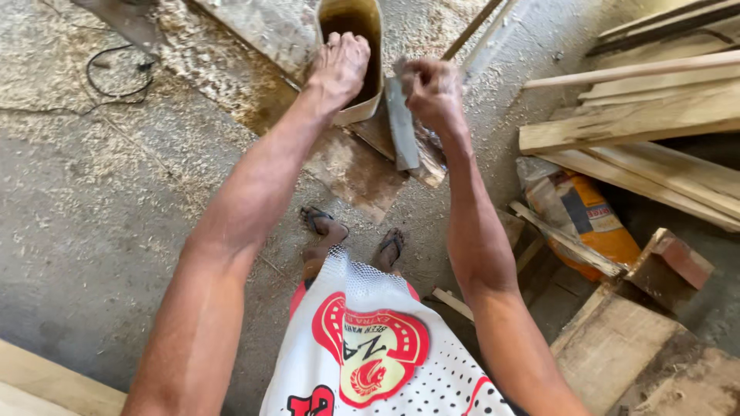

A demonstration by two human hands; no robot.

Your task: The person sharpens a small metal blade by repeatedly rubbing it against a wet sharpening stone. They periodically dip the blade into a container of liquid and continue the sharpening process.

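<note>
You're standing over the concrete floor (92, 231), both arms stretched forward.

Left hand (338, 68): fingers curled over the rim of a curved, tube-like wooden shell (371, 46), gripping its near wall. The shell is standing open-end up, dark hollow facing you, resting against a sawdust-covered slab (254, 46) ahead of your feet.

Right hand (432, 92): fist closing around the top of a flat grey blade-like tool (401, 131), possibly a chisel or file, pointing down just beside the shell's right side. Can't tell whether its tip is touching anything.

Handling, my read:
- The shell is looking thin-walled and stiff, probably light for its bulk. Its rim could split if you're squeezing hard. Hold lower on the wall, or with the palm wrapping the outside curve.
- The tool is looking rigid and heavier at the steel end. Edge may be sharp, so you're better off staying on the upper shank.
- Sawdust is coating everything, so expect slippery footing in those sandals (389, 246).

Hard to make out:
- The shell's top is cut off by the frame edge, and your left hand is hiding part of the rim.
- The tool's grip is buried in your fist.
- The boards under the shell are overlapping; can't say which one is bearing it.

Planks (640, 115) and an orange sack (590, 223) are lying to your right, well apart from both hands.
</note>
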